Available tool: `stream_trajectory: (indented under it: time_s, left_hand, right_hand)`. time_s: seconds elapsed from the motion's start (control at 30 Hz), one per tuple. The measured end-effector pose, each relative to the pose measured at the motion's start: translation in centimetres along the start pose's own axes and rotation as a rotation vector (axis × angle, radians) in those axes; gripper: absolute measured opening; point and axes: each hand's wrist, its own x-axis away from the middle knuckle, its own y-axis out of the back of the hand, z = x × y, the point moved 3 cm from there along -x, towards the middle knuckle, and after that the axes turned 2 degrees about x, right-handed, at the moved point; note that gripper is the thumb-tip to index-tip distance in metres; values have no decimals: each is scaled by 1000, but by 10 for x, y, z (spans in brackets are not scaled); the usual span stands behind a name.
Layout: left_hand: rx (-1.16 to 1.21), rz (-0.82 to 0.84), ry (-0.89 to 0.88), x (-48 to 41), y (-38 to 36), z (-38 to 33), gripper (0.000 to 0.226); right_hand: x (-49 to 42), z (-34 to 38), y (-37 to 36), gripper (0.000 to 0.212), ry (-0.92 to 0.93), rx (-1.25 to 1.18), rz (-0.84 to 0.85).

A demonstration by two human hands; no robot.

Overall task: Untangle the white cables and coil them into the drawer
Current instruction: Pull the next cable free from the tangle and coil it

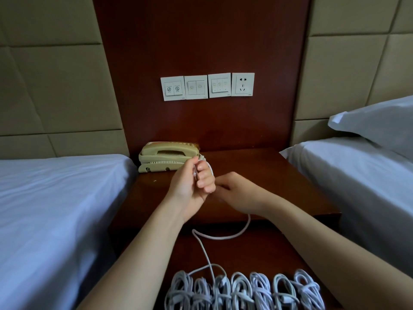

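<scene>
With the left hand point(194, 180) curled round loops of the white cable point(223, 237) above the nightstand's point(268, 171) front edge, and the right hand point(237, 193) perhaps pinching it with its fingers hidden, slack trailing into the drawer point(268, 253) could snag the coiled bundles point(243, 289).

A hotel-style bedroom. Two white-sheeted beds, left bed point(55, 209) and right bed point(357, 175), flank a dark wooden nightstand point(257, 171) against padded wall panels point(55, 86). At its far left sits a beige telephone point(165, 157), under wall switches point(195, 87) and a socket point(243, 84).
</scene>
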Motion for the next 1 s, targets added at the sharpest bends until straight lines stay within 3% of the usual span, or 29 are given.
stream_trajectory:
  time_s: [0.2,0.37,0.47,0.77,0.9,1.0]
  left_hand:
    - [-310,-213,-305,-10,18,-13,39]
    - [-742,-233,-385,-9,25,-14,43]
    - [-932,-116,-351,-5,15,-6,56]
    - [-604,231,56,10,-14,16,64]
    - [-474,311,114,17,-24,14,63]
    - [-403,299,68,19,-27,11,55]
  right_hand:
    - [15,27,-2,27,34,64,220]
    - [21,40,14,28,126,22,87]
    - [20,39,24,29,159,-33,-21]
    - [13,17,43,34,125,-207,-393]
    - [10,7,40,39,51,-299,-409]
    - [8,1,29,38,-40,-327,-325]
